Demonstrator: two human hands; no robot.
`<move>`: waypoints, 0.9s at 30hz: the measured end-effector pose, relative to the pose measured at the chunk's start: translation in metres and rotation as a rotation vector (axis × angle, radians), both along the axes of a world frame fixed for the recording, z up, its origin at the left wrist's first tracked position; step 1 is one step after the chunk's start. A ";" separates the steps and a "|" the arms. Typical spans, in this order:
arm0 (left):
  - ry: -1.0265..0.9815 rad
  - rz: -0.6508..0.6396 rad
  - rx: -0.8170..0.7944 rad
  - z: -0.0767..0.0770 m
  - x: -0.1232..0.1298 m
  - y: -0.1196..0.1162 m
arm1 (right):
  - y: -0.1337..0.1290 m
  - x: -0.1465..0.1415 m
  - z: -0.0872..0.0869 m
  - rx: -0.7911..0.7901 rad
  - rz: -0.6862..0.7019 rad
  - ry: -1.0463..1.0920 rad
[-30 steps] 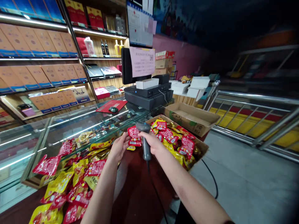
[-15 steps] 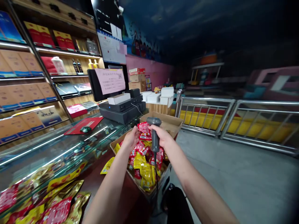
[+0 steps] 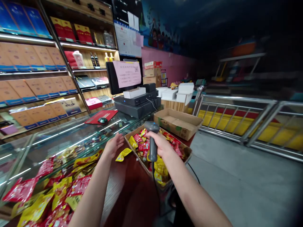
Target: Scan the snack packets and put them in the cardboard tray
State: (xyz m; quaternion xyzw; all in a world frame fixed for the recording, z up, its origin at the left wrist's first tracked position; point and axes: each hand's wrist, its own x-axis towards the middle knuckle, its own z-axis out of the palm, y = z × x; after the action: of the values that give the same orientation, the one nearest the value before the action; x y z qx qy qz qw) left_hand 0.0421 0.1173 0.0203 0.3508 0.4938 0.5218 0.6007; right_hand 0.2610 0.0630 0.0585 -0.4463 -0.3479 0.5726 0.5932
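My right hand [image 3: 159,142] is wrapped round the handle of a dark grey barcode scanner [image 3: 153,151], held over a cardboard box [image 3: 139,157] of red and yellow snack packets. Its cable hangs down in front of the box. To the left of the box, my left hand [image 3: 115,143] hovers near the glass counter's edge with its fingers apart and nothing visible in it. One yellow packet [image 3: 123,154] lies between that hand and the box. A pile of red and gold packets [image 3: 59,192] covers the counter at the lower left.
Behind the full box is an open cardboard box [image 3: 180,123]. A monitor [image 3: 125,75], a red mat [image 3: 99,116] and a mouse [image 3: 102,120] are on the counter. Shelves of boxes stand left; a metal railing [image 3: 236,113] runs right.
My left hand has moved left, away from the box, and the red packet between my hands is no longer there. The scanner remains in my right hand. The view has turned left.
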 end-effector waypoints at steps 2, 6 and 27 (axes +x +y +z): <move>0.056 0.028 -0.022 -0.013 -0.021 -0.007 | -0.003 -0.031 -0.006 -0.033 0.074 0.058; 0.152 0.078 -0.049 -0.041 -0.046 -0.018 | -0.010 -0.085 -0.034 -0.109 0.137 0.047; 0.162 -0.050 0.035 -0.095 -0.067 -0.023 | 0.008 -0.139 -0.112 -0.255 0.206 -0.163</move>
State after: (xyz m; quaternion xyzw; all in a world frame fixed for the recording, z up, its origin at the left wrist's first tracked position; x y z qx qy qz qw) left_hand -0.0246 0.0941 -0.0749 0.4145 0.5225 0.4854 0.5652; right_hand 0.1217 0.0713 -0.0534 -0.5249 -0.3634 0.6317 0.4397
